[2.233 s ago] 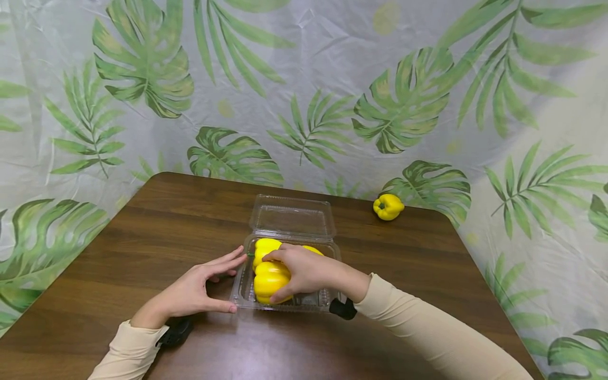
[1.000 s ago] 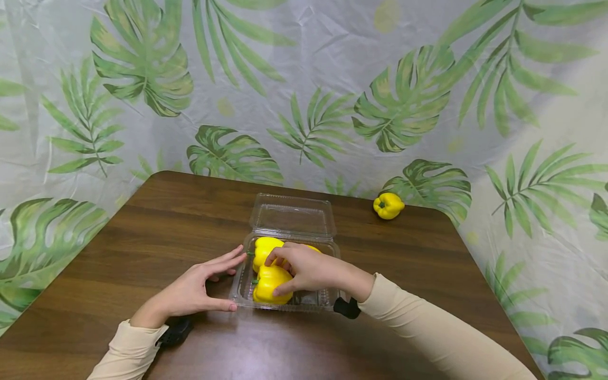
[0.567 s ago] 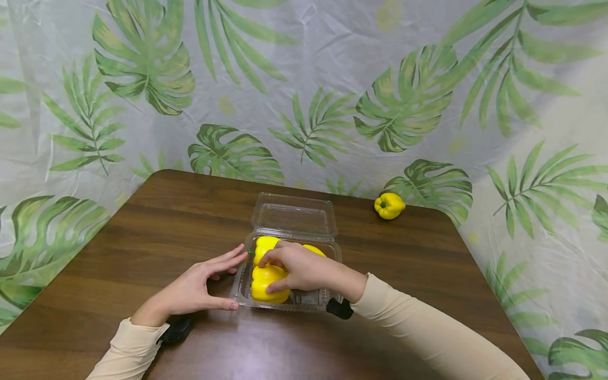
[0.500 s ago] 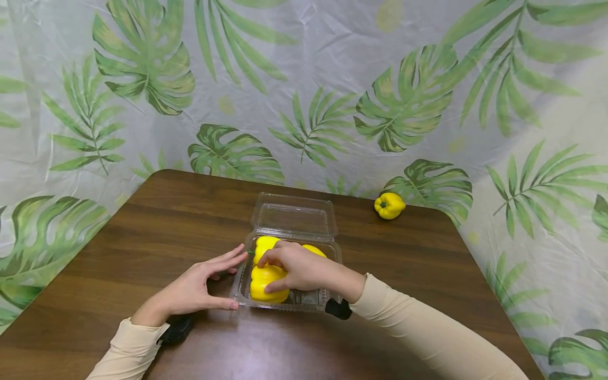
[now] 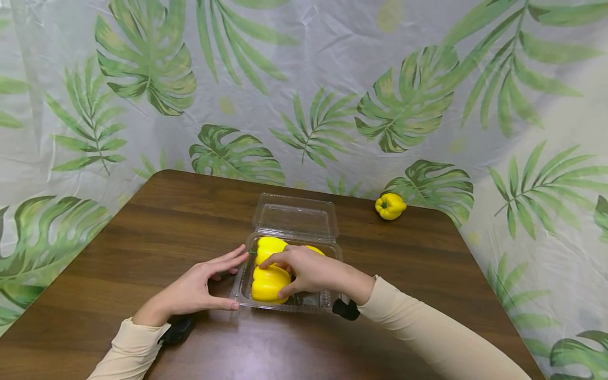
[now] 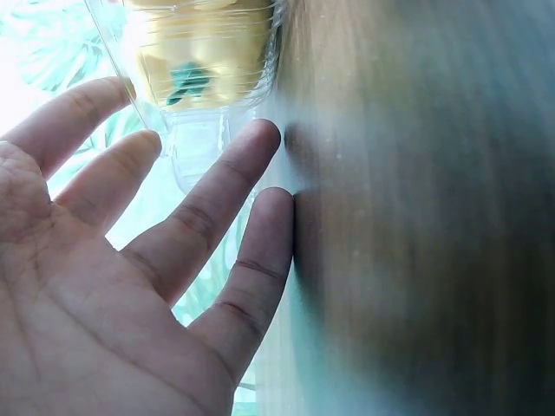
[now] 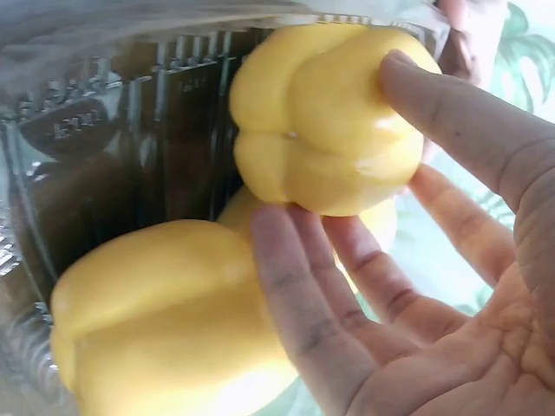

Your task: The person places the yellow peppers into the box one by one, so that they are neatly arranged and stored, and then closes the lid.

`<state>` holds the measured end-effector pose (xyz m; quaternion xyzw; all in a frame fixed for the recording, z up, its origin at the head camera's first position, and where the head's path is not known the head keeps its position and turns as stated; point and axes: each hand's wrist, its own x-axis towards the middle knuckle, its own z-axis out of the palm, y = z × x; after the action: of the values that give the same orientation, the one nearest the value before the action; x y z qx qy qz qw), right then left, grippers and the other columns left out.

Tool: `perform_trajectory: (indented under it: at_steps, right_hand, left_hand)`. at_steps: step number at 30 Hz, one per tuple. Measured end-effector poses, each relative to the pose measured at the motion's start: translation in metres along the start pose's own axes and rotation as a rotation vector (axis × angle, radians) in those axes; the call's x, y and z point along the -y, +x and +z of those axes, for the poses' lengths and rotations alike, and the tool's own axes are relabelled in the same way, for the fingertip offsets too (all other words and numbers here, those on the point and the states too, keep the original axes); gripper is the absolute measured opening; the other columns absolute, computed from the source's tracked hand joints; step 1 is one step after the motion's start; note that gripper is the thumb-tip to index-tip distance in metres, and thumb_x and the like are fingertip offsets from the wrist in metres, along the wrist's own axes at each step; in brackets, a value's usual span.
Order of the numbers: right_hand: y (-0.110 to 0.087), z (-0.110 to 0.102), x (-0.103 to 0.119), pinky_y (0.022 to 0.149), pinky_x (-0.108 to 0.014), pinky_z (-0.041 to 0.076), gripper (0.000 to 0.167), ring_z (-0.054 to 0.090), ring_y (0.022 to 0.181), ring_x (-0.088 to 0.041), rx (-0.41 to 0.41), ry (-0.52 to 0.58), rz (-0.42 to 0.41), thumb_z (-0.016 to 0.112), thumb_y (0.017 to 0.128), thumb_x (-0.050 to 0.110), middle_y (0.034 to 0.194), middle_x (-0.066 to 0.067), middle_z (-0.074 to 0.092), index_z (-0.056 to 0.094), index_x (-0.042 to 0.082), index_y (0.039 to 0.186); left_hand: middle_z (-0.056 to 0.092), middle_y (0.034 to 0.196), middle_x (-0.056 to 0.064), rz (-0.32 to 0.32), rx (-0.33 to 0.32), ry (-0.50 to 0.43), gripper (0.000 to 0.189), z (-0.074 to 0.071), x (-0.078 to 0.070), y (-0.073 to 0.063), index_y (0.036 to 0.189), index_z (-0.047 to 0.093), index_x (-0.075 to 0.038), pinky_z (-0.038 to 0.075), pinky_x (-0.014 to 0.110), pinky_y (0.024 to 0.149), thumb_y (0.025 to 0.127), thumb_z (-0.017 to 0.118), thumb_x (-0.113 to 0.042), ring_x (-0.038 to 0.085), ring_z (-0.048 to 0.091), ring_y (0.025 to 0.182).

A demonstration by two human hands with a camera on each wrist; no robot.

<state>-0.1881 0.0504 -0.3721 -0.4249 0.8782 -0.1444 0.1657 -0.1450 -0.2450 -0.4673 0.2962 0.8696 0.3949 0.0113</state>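
Observation:
A clear hinged plastic container (image 5: 309, 307) sits mid-table with its lid (image 5: 296, 214) folded back. Inside, my right hand (image 5: 309, 269) grips the front-left yellow bell pepper (image 5: 268, 285) between thumb and fingers. Its smooth lobed end faces the right wrist camera (image 7: 334, 121). Behind it lies a second yellow bell pepper (image 5: 269, 249), green stem toward the left wall. A third pepper (image 5: 315, 249) shows partly past my right hand, which hides the rest. My left hand (image 5: 192, 287), fingers spread and thumb extended, is at the container's left side, fingertips right at the rim.
Another yellow bell pepper (image 5: 390, 206) lies at the far right edge of the brown wooden table (image 5: 404, 274). A leaf-patterned cloth (image 5: 323, 79) hangs behind the table.
The gripped pepper has been turned in place: its green stem showed at the left one second ago and is now out of sight. My right hand has shifted slightly; the left hand stays put.

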Motion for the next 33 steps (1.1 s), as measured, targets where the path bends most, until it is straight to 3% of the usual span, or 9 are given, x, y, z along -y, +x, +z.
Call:
perform_trajectory:
  at_steps: [7,13,23,29,33]
  right_hand:
    - [-0.002,0.005,-0.004,0.085,-0.024,0.052,0.063,0.063,0.101,-0.023,-0.008,0.042,0.006,0.091,0.088,0.022,0.122,-0.005,0.068,0.065,0.019,0.145]
    - [0.000,0.009,-0.002,0.085,-0.024,0.054,0.063,0.067,0.102,-0.023,-0.023,0.052,0.024,0.091,0.088,0.022,0.124,-0.008,0.067,0.064,0.020,0.144]
    - [0.002,0.010,0.001,0.092,-0.026,0.059,0.064,0.068,0.107,-0.018,-0.012,0.052,0.033,0.090,0.089,0.024,0.129,-0.008,0.066,0.063,0.021,0.146]
    - [-0.003,0.000,-0.004,0.095,-0.030,0.059,0.060,0.069,0.109,-0.020,0.008,0.056,-0.004,0.087,0.093,0.027,0.129,-0.005,0.067,0.064,0.019,0.147]
    - [-0.007,-0.014,-0.013,0.099,-0.040,0.060,0.053,0.071,0.114,-0.025,-0.036,0.053,0.020,0.084,0.096,0.027,0.135,-0.009,0.067,0.066,0.014,0.144]
  left_hand:
    - [0.033,0.177,0.005,-0.006,-0.001,-0.008,0.097,0.000,0.001,0.000,0.166,0.044,-0.021,0.056,0.037,0.098,0.084,0.093,-0.043,0.014,0.067,0.127]
    - [0.034,0.177,0.005,-0.016,-0.005,-0.004,0.097,0.001,0.001,0.000,0.166,0.045,-0.023,0.056,0.036,0.098,0.083,0.093,-0.042,0.011,0.067,0.127]
    - [0.034,0.177,0.005,-0.017,-0.002,-0.013,0.097,0.000,0.000,0.000,0.165,0.045,-0.022,0.056,0.037,0.098,0.083,0.094,-0.041,0.016,0.068,0.127]
    - [0.033,0.177,0.006,-0.013,0.002,-0.024,0.097,0.001,-0.001,0.000,0.166,0.045,-0.022,0.056,0.037,0.098,0.084,0.093,-0.039,0.019,0.068,0.127]
    - [0.033,0.177,0.005,-0.012,-0.002,-0.021,0.097,0.000,0.000,0.000,0.166,0.044,-0.022,0.056,0.037,0.098,0.084,0.093,-0.040,0.020,0.068,0.127]
